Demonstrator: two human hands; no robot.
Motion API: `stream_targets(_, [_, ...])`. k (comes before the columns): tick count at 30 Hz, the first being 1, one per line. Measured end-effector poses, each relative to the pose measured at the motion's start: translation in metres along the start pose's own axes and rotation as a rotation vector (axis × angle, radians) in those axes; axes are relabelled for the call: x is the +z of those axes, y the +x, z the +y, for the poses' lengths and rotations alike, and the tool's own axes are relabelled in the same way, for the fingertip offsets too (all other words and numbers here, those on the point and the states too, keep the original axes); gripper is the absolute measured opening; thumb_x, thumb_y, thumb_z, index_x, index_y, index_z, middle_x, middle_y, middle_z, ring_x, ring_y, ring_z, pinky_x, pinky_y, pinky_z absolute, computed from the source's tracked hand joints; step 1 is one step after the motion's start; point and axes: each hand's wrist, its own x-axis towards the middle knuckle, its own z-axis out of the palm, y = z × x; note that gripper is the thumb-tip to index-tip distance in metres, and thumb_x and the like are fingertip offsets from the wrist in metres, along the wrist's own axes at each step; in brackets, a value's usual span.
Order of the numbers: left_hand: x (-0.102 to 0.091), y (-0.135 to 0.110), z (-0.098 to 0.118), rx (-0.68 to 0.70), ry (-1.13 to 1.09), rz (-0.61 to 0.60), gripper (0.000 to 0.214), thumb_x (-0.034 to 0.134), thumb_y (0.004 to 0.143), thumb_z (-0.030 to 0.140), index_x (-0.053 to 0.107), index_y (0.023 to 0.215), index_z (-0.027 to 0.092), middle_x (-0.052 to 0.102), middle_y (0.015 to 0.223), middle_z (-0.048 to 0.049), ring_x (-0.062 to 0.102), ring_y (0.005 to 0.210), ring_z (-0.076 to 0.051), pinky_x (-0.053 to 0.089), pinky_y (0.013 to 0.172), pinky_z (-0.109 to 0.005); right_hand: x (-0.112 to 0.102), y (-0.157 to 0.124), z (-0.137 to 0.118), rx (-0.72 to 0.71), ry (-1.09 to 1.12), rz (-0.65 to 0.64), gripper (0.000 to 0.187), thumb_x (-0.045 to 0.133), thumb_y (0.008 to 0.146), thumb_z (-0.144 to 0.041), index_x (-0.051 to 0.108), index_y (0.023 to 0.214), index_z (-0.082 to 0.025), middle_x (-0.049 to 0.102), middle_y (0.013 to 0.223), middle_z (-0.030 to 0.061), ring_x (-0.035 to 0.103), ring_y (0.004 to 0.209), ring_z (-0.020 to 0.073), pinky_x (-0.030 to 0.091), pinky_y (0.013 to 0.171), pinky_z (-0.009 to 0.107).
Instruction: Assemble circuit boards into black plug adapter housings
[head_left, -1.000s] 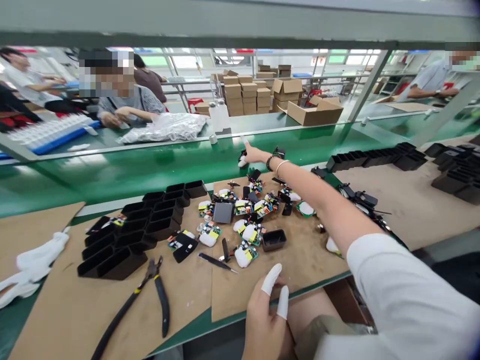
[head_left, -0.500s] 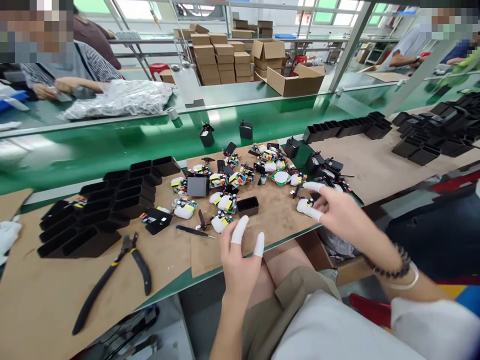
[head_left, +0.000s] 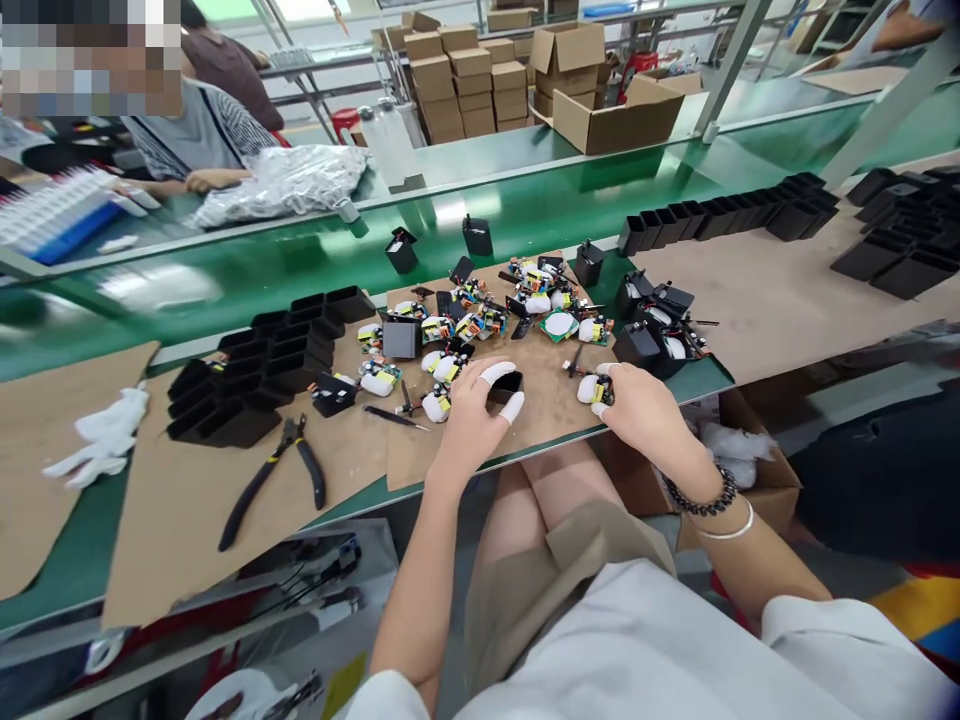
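Note:
My left hand (head_left: pixel 469 415) rests on the cardboard mat (head_left: pixel 555 400), its white-capped thumb and forefinger closing around a small open black case (head_left: pixel 507 384). My right hand (head_left: pixel 637 410) pinches a small circuit board with a white part (head_left: pixel 594 389) at the mat's near edge. Several more small boards with white and yellow parts (head_left: pixel 480 325) lie scattered just beyond both hands, mixed with loose black lids.
Rows of empty black cases (head_left: pixel 262 365) sit at left, with black pliers (head_left: pixel 274 480) and white gloves (head_left: pixel 105 435) nearer. Tweezers (head_left: pixel 390 415) lie by my left hand. More black cases (head_left: pixel 735 215) line the right. Two assembled black units (head_left: pixel 439 243) stand on the green conveyor (head_left: pixel 262 270). Other people work across it.
My right arm came back from the conveyor to the mat's near edge and took hold of a board. My left hand moved forward onto the black case. The view tilted downward.

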Motion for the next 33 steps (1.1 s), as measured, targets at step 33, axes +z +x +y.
stream_targets(33, [-0.033, -0.024, 0.083, -0.090, -0.545, -0.063, 0.068, 0.074, 0.073, 0.008, 0.067, 0.141, 0.017, 0.073, 0.143, -0.0091, 0.069, 0.134, -0.028, 0.057, 0.116, -0.039, 0.007, -0.045, -0.032, -0.394, 1.489, 0.217, 0.043, 0.098, 0.062, -0.048, 0.082, 0.099, -0.031, 0.081, 0.119, 0.0068, 0.066, 0.136, 0.0336, 0.052, 0.119, 0.053])
